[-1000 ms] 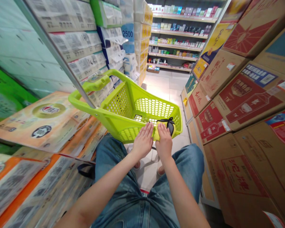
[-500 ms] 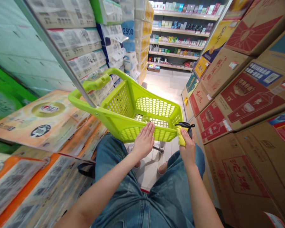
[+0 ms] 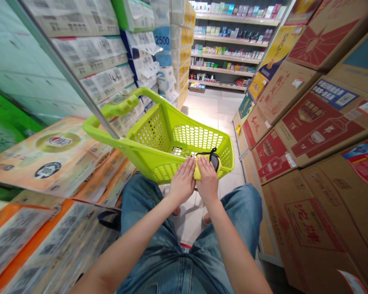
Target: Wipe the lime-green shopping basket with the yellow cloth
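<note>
A yellow cloth (image 3: 198, 170) with a black and grey part and a thin black cord lies under my right hand (image 3: 207, 176), pressed against the near side of a lime-green shopping cart basket (image 3: 162, 165). Just left of it, my left hand (image 3: 183, 179) rests flat on the basket's side, fingers stretched out and nearly touching the cloth. The two hands are side by side. A grey metal pole slants past the cart's handle (image 3: 122, 107) at the left.
Stacked cardboard boxes (image 3: 313, 212) line the right side. Wrapped paper packs (image 3: 106, 81) and an orange carton (image 3: 55, 153) stand on the left. Shelves of small goods (image 3: 227, 38) rise at the far end beyond a tiled floor (image 3: 216, 107).
My right hand has moved left along the basket's side with the yellow cloth and now lies beside my left hand. My left hand has shifted slightly left.
</note>
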Demonstrator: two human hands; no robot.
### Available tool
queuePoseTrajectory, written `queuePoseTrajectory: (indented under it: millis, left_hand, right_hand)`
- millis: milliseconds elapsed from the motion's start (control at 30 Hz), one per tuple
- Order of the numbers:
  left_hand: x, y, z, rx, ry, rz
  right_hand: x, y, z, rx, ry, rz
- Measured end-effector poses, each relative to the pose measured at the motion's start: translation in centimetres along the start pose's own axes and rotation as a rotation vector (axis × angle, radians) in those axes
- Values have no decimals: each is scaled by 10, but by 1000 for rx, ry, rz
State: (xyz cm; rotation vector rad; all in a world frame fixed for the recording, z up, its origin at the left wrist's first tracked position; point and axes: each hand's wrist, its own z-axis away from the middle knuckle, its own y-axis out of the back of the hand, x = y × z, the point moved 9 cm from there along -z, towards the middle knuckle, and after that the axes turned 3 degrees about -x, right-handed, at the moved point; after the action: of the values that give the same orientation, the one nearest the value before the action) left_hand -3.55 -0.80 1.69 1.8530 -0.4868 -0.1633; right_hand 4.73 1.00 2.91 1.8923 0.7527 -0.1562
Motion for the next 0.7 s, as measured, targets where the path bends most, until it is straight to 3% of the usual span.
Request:
queuePoseTrajectory:
  millis: [167,300,400,500,700]
  left_hand:
    - [2,0,0,-8,15,-42]
    - [2,1,0,-10,15,-45]
    - [2,0,-1,-11,14,-39]
    - [2,0,-1,-8,16,-35]
    - [0,0,0,-13,-4,-17]
  right_hand:
    - [29,19,26,-6,126,-4]
    - [75,39,45,65,37,0]
    - [94,47,49,135,-81,4]
    - [81,40,42,166,-166,42]
    - [2,1,6,66,-18,29]
